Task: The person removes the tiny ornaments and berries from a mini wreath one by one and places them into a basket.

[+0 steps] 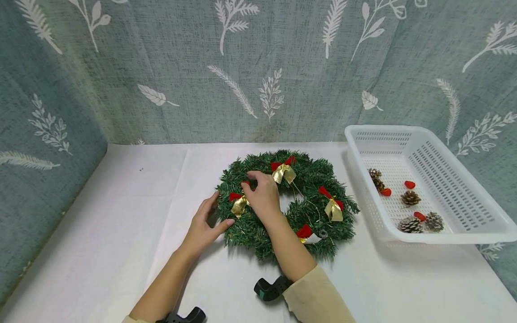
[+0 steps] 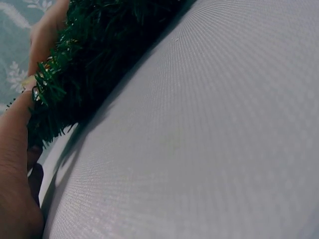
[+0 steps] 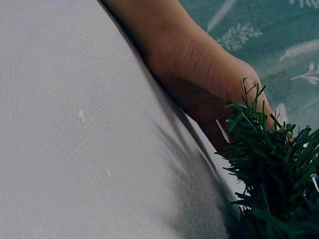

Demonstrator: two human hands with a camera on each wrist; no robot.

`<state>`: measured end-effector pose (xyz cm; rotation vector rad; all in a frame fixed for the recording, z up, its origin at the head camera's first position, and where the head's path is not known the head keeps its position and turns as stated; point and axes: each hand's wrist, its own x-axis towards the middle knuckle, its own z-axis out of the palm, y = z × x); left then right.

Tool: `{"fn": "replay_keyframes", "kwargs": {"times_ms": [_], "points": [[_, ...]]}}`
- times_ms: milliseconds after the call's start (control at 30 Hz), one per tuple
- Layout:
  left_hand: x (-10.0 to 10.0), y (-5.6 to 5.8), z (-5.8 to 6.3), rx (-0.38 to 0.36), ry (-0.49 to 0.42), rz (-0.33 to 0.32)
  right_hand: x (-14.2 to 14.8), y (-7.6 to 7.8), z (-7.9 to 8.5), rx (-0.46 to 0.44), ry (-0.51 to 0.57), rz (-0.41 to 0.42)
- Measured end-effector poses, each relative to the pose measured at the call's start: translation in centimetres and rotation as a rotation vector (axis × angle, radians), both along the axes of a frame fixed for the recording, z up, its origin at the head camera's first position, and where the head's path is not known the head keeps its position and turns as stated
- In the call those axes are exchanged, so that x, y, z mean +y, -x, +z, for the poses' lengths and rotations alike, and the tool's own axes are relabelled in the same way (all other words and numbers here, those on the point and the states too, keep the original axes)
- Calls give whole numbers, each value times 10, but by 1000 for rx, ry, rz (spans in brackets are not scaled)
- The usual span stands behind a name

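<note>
A green tinsel wreath [image 1: 258,237] lies on the white tabletop, with red and gold bows set around it. At its left edge, my left hand [image 1: 207,227] holds the rim, thumb on the near side and fingers along the outer side. Reaching across the ring, my right hand [image 1: 262,195] pinches at the red loop of the left bow [image 1: 239,205], its gold tails hanging below. Some fingertips are hidden in the greenery. Another bow [image 1: 284,172] is at the top, one [image 1: 333,205] at the right, and one [image 1: 305,233] at the bottom front.
A white perforated basket [image 1: 464,179] stands to the right, holding several pinecones [image 1: 410,198] and small red pieces [image 1: 409,184]. A thin gold cord [image 1: 308,202] trails over the wreath. Patterned green cloth [image 1: 242,89] bounds the table behind and at the sides.
</note>
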<state>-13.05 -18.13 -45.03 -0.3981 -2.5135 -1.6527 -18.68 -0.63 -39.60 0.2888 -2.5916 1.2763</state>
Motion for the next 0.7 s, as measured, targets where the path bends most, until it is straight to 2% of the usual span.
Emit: {"fn": "replay_keyframes", "kwargs": {"times_ms": [433,700], "points": [[1,1,-4,7,10,-8,0,4,-3,-135,-19,-33],[1,1,-2,6,8,1,-2,7,-5,-148,-24,-46]]}}
